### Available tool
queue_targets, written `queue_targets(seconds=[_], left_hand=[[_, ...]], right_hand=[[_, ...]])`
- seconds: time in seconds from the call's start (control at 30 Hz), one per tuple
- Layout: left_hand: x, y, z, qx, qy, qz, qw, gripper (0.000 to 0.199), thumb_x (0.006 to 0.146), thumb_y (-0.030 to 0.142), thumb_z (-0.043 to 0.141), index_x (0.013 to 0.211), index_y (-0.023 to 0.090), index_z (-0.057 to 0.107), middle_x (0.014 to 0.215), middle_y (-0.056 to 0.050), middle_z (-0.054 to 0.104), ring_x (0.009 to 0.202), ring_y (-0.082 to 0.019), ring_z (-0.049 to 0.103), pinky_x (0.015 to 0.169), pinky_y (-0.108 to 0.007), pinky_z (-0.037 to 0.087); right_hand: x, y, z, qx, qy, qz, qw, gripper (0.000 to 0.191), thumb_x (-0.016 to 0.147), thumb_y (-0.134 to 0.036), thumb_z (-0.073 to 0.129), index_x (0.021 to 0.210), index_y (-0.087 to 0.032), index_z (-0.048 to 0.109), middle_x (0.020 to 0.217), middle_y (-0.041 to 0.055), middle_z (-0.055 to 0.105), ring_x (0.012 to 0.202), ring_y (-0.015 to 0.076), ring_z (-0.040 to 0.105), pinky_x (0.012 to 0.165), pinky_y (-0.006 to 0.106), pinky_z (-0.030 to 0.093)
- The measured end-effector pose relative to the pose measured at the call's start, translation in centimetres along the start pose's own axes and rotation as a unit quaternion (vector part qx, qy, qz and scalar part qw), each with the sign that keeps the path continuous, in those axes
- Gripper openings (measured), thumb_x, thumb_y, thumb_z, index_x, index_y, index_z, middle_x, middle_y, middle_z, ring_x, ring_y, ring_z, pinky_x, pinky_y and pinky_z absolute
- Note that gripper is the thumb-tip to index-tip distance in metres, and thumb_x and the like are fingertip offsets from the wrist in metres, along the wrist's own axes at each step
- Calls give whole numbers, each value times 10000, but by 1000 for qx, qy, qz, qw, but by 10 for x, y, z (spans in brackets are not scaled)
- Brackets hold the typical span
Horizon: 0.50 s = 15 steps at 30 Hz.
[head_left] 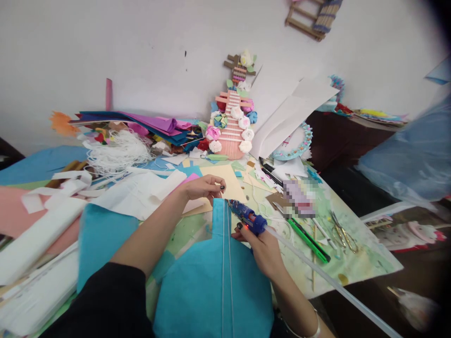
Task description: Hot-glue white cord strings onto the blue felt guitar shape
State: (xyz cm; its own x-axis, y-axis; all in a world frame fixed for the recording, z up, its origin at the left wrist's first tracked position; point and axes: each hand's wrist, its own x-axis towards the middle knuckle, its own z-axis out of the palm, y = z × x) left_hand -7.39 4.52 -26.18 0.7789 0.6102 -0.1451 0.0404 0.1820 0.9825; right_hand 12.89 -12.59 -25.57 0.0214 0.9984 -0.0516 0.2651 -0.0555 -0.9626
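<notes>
My right hand [266, 249] is wrapped round a blue hot glue gun [248, 217], a small red light showing on it. A long translucent glue stick [327, 277] trails from its back. The nozzle reaches the top right of the narrow neck of a turquoise lute-shaped piece [197, 281]. Two white strings [223, 263] run lengthwise down this piece. At the neck's upper end, my left hand [204, 188] is closed with fingertips pinched together. What lies between them is hidden.
A flower-covered pink lute model [232, 122] leans against the wall. Right of me lie a green utility knife [310, 240] and scissors [343, 232]. Tangled white cord [118, 152], paper rolls [38, 239] and a turquoise sheet [102, 239] crowd the left side.
</notes>
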Motion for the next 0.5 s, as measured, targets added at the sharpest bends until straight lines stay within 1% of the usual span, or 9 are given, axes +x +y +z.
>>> queue_targets(seconds=[0.1, 0.27, 0.4, 0.5], left_hand=[[-1, 1, 1, -4, -3, -1, 1000, 339, 739, 399, 734, 831, 135, 542, 654, -65, 693, 511, -116, 639, 449, -162, 481], [-1, 2, 2, -7, -2, -2, 1000, 368, 726, 425, 742, 823, 137, 535, 655, -71, 693, 514, -119, 637, 451, -166, 477], [-2, 3, 2, -6, -3, -1, 1000, 366, 726, 421, 744, 827, 135, 539, 654, -71, 691, 511, -115, 634, 456, -164, 480], [-2, 5, 3, -6, -5, -1, 1000, 376, 718, 425, 750, 825, 134, 537, 658, -74, 692, 512, -119, 636, 457, -170, 487]], right_hand=[[-1, -2, -1, -7, 4, 2, 1000, 349, 808, -459, 583, 811, -132, 704, 769, 130, 744, 755, 285, 719, 738, 402, 572], [-1, 3, -1, -13, 4, -2, 1000, 370, 819, -479, 578, 818, -133, 709, 771, 127, 746, 758, 280, 720, 742, 400, 574], [1, 7, 0, -11, 8, -2, 1000, 396, 814, -506, 585, 747, -137, 714, 775, 130, 745, 733, 272, 721, 736, 389, 578], [3, 2, 0, 12, 7, 6, 1000, 412, 791, -526, 605, 706, -134, 698, 722, 127, 733, 694, 268, 718, 702, 379, 586]])
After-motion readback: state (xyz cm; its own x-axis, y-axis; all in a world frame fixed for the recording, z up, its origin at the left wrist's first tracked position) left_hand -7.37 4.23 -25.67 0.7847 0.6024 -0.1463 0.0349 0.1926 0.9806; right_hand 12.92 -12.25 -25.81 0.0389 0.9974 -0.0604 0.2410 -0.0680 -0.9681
